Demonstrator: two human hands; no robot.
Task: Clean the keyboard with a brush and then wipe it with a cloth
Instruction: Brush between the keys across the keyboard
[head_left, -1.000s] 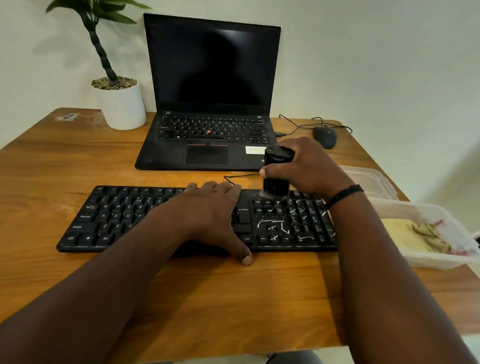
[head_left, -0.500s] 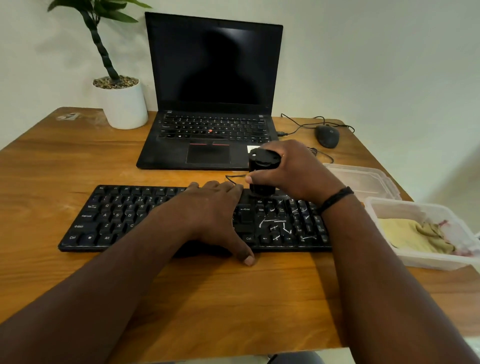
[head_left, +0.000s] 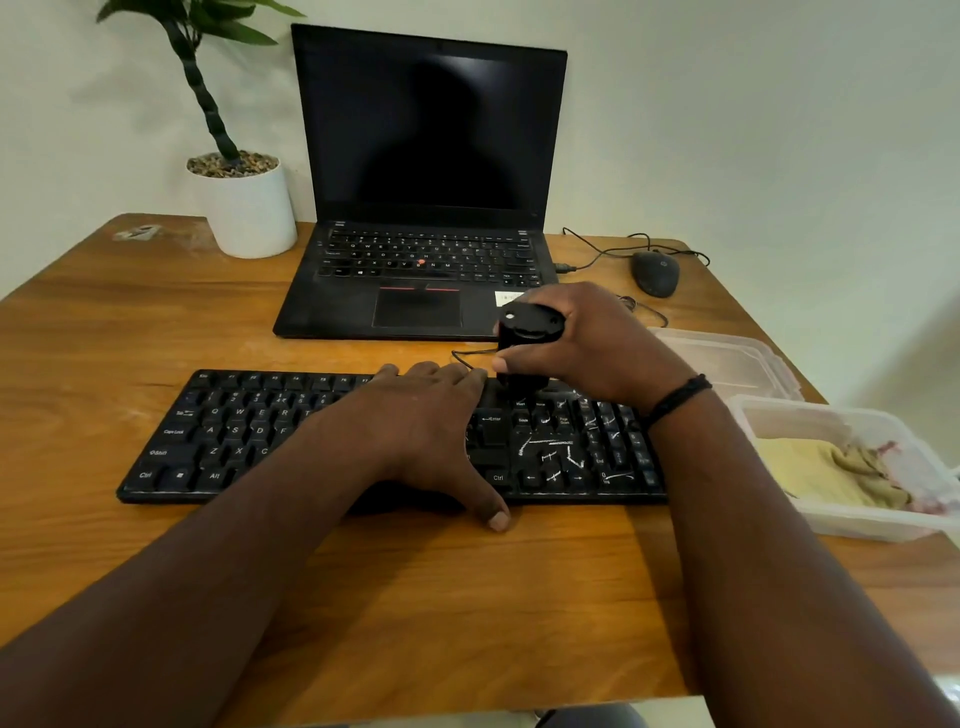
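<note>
Wooden desk (head_left: 156, 338): left hand (head_left: 421, 426) flat on keyboard (head_left: 249, 436); right hand (head_left: 587, 343) fingers curled round brush (head_left: 524, 353); laptop (head_left: 426, 182) behind.

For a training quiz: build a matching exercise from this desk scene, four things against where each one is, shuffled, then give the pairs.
Things:
1. brush
2. cloth
3. mouse
4. potted plant

Places:
A. back left of the table, beside the laptop
B. in the clear tub at the right edge
C. gripped in the right hand, over the keyboard
D. back right of the table, on its cable

Pairs: 1-C, 2-B, 3-D, 4-A
</note>
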